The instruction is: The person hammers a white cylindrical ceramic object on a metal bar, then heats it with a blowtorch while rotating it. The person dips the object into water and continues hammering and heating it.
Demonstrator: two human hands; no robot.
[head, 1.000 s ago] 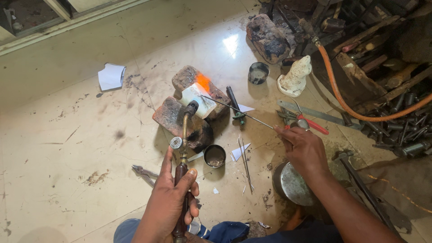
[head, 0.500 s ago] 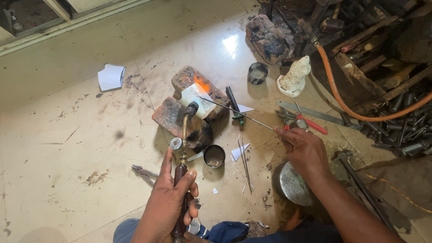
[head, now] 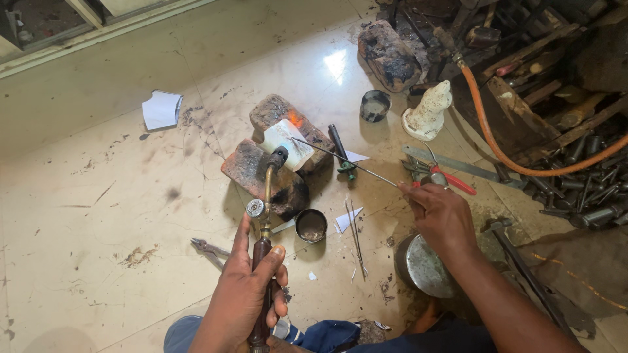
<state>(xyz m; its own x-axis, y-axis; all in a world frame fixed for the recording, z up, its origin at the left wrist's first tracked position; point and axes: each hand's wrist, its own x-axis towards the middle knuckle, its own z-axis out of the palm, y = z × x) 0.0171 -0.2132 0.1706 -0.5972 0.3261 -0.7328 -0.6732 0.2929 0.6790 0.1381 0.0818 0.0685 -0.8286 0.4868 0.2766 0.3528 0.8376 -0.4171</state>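
Note:
My left hand (head: 245,297) grips a brass gas torch (head: 267,196) by its dark handle, its nozzle aimed at a white block (head: 285,142) lying across two scorched bricks (head: 258,173). An orange glow shows at the block's far edge. My right hand (head: 441,212) pinches a thin metal rod (head: 343,161) whose tip reaches the white block. A small round tin (head: 311,225) sits on the floor between my hands.
Several thin rods (head: 355,235) lie near the tin, pliers (head: 208,250) to the left. A metal bowl (head: 425,267) sits under my right wrist. An orange hose (head: 504,157), red-handled pliers (head: 451,180), a white figurine (head: 428,111), a dark cup (head: 375,106) and scrap metal crowd the right.
The glow at the white block has shrunk slightly. Both hands hold almost the same positions.

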